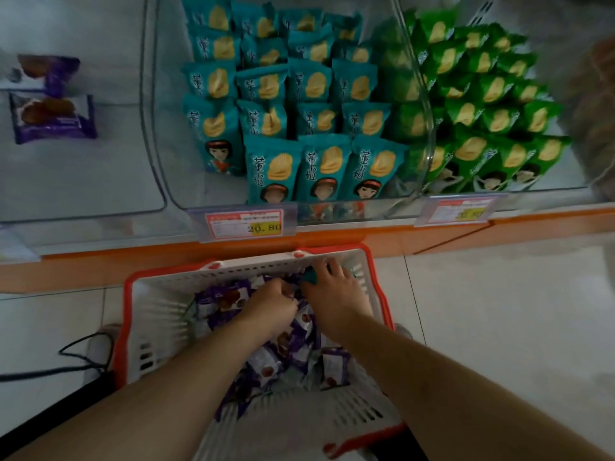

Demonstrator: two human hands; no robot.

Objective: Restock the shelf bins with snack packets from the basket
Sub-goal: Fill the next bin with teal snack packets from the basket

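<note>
A white basket with a red rim (pixel 156 311) stands on the floor below the shelf, holding several purple snack packets (pixel 299 341). My left hand (pixel 269 302) is down among them, fingers curled on a purple packet. My right hand (pixel 327 287) reaches to the basket's far right corner, fingers on a teal packet (pixel 311 276). Above, the middle clear bin (pixel 173 194) is full of teal chip packets (pixel 319 168). The right bin (pixel 429 134) holds green chip packets (pixel 492 104). The left bin (pixel 153 181) holds two purple packets (pixel 53 118).
An orange shelf edge (pixel 432 237) with two price tags (pixel 244 224) runs above the basket. A black cable (pixel 76 357) lies on the tiled floor at the left. My shoes show beside the basket. Open floor tiles (pixel 499 311) lie to the right.
</note>
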